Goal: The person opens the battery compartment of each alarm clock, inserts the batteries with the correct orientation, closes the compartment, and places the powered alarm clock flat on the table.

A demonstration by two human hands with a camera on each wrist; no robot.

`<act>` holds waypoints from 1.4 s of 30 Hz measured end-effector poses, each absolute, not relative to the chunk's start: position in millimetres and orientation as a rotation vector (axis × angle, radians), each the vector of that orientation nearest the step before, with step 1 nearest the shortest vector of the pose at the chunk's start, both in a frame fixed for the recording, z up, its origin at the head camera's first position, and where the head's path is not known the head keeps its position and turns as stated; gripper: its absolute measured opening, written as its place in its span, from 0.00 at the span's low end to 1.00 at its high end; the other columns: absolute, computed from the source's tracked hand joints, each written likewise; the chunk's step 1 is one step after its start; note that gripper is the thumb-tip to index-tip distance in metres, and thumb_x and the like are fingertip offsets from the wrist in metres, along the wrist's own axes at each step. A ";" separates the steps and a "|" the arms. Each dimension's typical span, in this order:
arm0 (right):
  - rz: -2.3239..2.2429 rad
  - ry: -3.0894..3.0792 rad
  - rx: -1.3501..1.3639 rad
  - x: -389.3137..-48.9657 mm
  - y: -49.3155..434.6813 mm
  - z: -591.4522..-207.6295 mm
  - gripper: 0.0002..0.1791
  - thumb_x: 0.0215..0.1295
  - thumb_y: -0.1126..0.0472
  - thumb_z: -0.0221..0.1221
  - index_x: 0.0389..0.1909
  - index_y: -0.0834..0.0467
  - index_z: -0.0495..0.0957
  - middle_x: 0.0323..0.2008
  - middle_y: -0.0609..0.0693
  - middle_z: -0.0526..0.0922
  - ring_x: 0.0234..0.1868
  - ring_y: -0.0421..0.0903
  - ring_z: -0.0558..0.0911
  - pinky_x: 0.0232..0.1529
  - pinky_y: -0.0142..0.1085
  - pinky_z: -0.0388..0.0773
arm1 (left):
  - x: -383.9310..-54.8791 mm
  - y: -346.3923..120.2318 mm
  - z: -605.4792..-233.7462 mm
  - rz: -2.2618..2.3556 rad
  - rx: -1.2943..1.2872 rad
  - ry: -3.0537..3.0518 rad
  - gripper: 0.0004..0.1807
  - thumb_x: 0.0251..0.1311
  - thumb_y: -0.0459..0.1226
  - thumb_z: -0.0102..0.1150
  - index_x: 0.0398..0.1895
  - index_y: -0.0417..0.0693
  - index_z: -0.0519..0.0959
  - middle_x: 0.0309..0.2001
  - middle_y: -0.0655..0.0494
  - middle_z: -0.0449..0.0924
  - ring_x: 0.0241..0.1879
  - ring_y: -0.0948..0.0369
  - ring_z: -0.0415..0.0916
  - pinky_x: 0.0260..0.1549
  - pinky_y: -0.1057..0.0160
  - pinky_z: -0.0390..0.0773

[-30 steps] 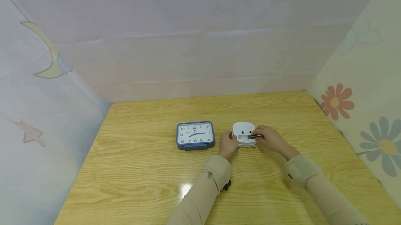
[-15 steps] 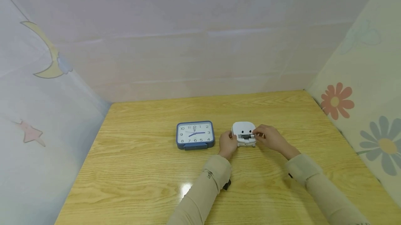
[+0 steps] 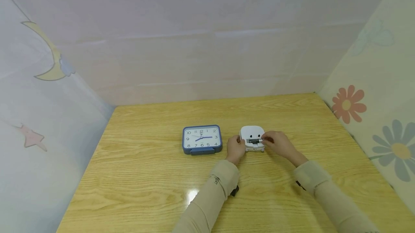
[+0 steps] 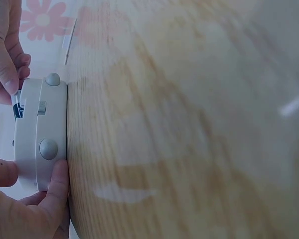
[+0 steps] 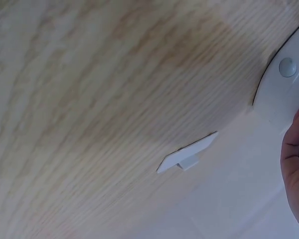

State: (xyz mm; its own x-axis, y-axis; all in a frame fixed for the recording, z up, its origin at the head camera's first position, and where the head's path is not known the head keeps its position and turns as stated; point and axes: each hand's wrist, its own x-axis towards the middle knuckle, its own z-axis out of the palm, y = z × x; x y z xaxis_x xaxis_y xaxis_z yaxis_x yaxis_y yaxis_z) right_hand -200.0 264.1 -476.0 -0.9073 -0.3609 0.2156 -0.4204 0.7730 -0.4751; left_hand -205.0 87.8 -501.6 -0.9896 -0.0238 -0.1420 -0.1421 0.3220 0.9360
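A small white rounded clock [image 3: 251, 131] lies face down on the table, with two black knobs and an exposed battery slot on its back. A dark battery [image 3: 253, 141] lies in the slot, its silver end to the right. My left hand [image 3: 235, 149] grips the clock's left side; in the left wrist view its fingers are around the white case [image 4: 30, 144] near one round foot. My right hand [image 3: 278, 143] pinches the battery's right end between thumb and fingers. In the right wrist view, only part of the right hand [image 5: 296, 169] shows, beside the case.
A blue-framed alarm clock [image 3: 202, 139] lies face up left of my left hand. In the right wrist view, a white battery cover [image 5: 187, 152] with a small tab lies on the wooden table [image 3: 146, 179]. Printed fabric walls [image 3: 207, 63] stand around the back and sides.
The battery, sticking out to the right in my right hand one second ago, now lies along the slot. My right fingers shifted slightly at its end. My left hand stays on the white clock.
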 end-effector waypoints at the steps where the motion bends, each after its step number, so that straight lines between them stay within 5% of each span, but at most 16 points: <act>1: 0.806 -2.852 0.618 -200.0 264.1 -476.9 0.05 0.54 0.69 0.62 0.32 0.65 0.80 0.28 0.53 0.81 0.26 0.43 0.77 0.27 0.37 0.75 | -205.2 87.8 -502.0 1.762 -0.153 2.479 0.13 0.61 0.31 0.51 0.46 0.34 0.77 0.37 0.48 0.77 0.40 0.57 0.73 0.39 0.60 0.75; 42: 0.838 -2.775 0.562 -197.1 259.6 -484.6 0.03 0.53 0.72 0.62 0.30 0.65 0.79 0.28 0.53 0.80 0.27 0.44 0.76 0.27 0.37 0.74 | -205.9 89.4 -501.5 1.771 -0.124 2.516 0.13 0.59 0.30 0.52 0.44 0.31 0.77 0.31 0.51 0.77 0.35 0.59 0.73 0.36 0.64 0.75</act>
